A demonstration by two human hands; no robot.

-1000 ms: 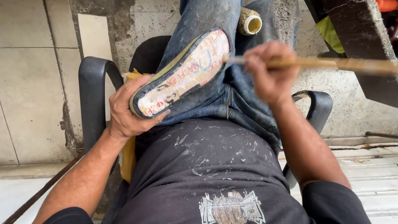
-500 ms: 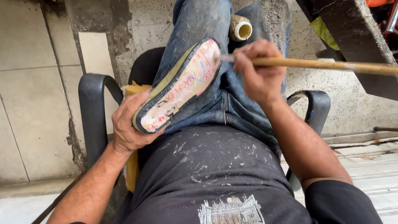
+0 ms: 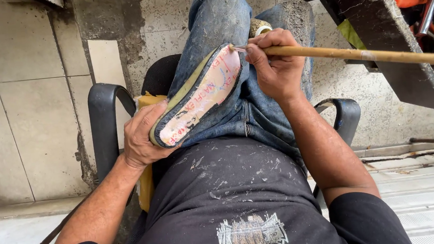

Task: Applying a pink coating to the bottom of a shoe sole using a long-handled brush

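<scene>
My left hand (image 3: 142,136) grips the heel end of the shoe sole (image 3: 199,100), fingers closed around its edge, the sole resting on my lap. My right hand (image 3: 275,64) is closed on a long wooden stick (image 3: 357,54), its tip touching the sole's toe end just beside my fingertips.
</scene>
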